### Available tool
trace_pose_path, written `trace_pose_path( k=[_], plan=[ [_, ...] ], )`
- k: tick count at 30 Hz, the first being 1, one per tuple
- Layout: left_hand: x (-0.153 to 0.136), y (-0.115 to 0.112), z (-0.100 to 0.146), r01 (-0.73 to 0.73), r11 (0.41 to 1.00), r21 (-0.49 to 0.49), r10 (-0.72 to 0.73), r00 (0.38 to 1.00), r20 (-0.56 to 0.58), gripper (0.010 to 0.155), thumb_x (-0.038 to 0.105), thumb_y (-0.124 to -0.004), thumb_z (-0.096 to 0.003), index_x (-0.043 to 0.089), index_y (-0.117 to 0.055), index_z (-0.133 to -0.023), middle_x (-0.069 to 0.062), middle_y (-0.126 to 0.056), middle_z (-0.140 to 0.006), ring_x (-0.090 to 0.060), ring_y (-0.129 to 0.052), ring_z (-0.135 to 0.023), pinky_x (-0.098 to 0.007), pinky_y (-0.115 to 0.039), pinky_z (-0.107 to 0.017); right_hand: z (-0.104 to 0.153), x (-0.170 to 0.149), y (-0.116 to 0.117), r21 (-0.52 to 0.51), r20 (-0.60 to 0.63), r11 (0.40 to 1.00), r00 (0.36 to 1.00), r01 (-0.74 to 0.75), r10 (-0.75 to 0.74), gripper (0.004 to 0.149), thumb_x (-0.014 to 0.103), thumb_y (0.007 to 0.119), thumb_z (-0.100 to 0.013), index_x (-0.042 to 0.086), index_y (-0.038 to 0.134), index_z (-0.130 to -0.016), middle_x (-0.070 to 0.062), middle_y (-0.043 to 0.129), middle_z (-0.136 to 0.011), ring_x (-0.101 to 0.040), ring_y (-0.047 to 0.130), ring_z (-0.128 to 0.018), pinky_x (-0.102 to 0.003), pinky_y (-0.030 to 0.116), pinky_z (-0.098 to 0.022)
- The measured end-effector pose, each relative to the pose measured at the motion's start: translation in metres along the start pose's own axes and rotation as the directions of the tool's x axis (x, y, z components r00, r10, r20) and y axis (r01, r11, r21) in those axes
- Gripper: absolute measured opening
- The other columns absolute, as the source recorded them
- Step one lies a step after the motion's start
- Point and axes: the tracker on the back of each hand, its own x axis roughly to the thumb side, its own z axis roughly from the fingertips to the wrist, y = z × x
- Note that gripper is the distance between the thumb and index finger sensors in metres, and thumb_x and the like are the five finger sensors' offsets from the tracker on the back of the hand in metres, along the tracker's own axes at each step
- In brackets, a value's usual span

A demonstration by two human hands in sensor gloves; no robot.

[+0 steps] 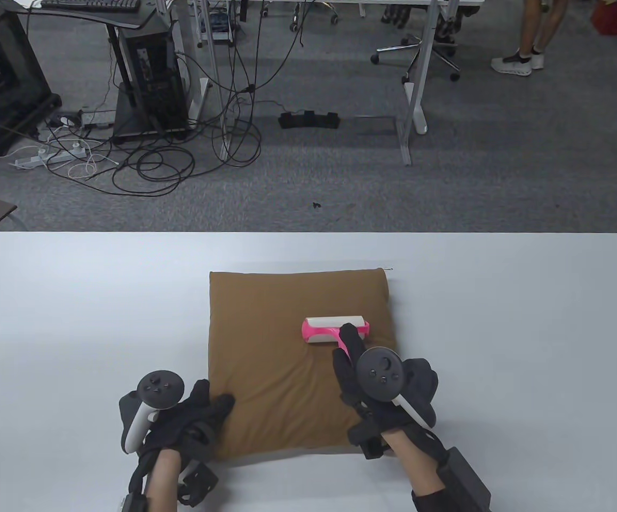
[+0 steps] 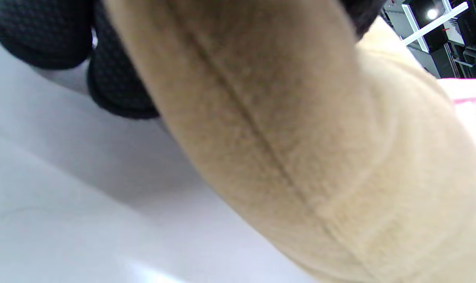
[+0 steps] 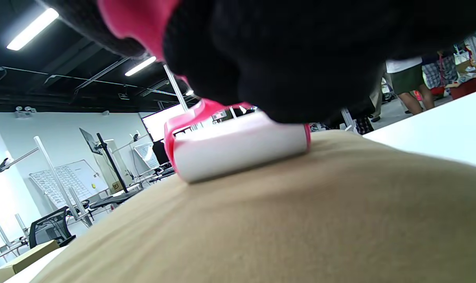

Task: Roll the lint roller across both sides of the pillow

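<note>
A brown pillow (image 1: 287, 346) lies flat on the white table (image 1: 73, 298). My right hand (image 1: 364, 368) grips the pink handle of a lint roller (image 1: 335, 329), whose white roll rests on the pillow's right half. In the right wrist view the white roll (image 3: 238, 151) sits on the brown fabric (image 3: 300, 220) under my gloved fingers (image 3: 300, 59). My left hand (image 1: 196, 416) holds the pillow's near left corner, fingers on top. In the left wrist view the pillow's edge seam (image 2: 285, 157) fills the frame, with gloved fingertips (image 2: 120, 90) beside it.
The table's far edge (image 1: 308, 233) drops to grey carpet with cables (image 1: 153, 160), a computer tower (image 1: 151, 80) and desk legs (image 1: 410, 106). A person's feet (image 1: 519, 61) stand far back right. Bare table surface lies on both sides of the pillow.
</note>
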Motion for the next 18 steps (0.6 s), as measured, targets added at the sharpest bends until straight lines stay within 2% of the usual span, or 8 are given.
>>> trace_pose_path(
  k=[4, 9, 13, 18],
  plan=[
    [0.001, 0.001, -0.001, 0.004, 1.0, -0.006, -0.004, 1.0, -0.003, 0.088, 0.059, -0.067, -0.0499, 0.006, -0.033, -0.11, -0.022, -0.08, -0.088, -0.028, -0.101, -0.039, -0.056, -0.079, -0.042, -0.016, -0.003, 0.021, 0.01, -0.014, 0.999, 0.999, -0.046, 0.046, 0.063, 0.052, 0.06, -0.061, 0.019, 0.044, -0.113, -0.008, 0.096, -0.056, -0.018, 0.098, -0.023, -0.042, 0.085, -0.018],
    [0.003, 0.001, -0.001, 0.012, 1.0, -0.005, -0.013, 1.0, -0.009, 0.088, 0.059, -0.067, -0.05, 0.005, -0.033, -0.11, -0.022, -0.08, -0.088, -0.028, -0.1, -0.04, -0.056, -0.079, -0.042, -0.039, -0.004, 0.034, 0.02, -0.044, 0.997, 0.996, -0.081, 0.081, 0.063, 0.05, 0.059, -0.062, 0.022, 0.037, -0.114, -0.01, 0.092, -0.066, -0.018, 0.097, -0.026, -0.042, 0.084, -0.02],
    [0.004, 0.001, -0.002, 0.027, 1.0, -0.006, -0.027, 1.0, -0.012, 0.087, 0.059, -0.067, -0.0502, 0.005, -0.033, -0.11, -0.022, -0.08, -0.088, -0.028, -0.101, -0.04, -0.056, -0.079, -0.042, -0.063, -0.004, 0.039, 0.069, -0.099, 0.994, 0.991, -0.079, 0.086, 0.063, 0.048, 0.058, -0.062, 0.024, 0.033, -0.114, -0.012, 0.09, -0.071, -0.019, 0.097, -0.028, -0.042, 0.084, -0.022],
    [0.004, 0.002, -0.002, 0.019, 1.0, -0.014, -0.019, 1.0, -0.014, 0.088, 0.059, -0.067, -0.0502, 0.005, -0.033, -0.11, -0.022, -0.08, -0.088, -0.028, -0.1, -0.04, -0.056, -0.079, -0.042, -0.079, 0.0, 0.042, 0.096, -0.132, 0.993, 0.988, -0.072, 0.084, 0.061, 0.046, 0.057, -0.063, 0.024, 0.032, -0.114, -0.01, 0.09, -0.07, -0.018, 0.096, -0.027, -0.042, 0.084, -0.021]
  ],
)
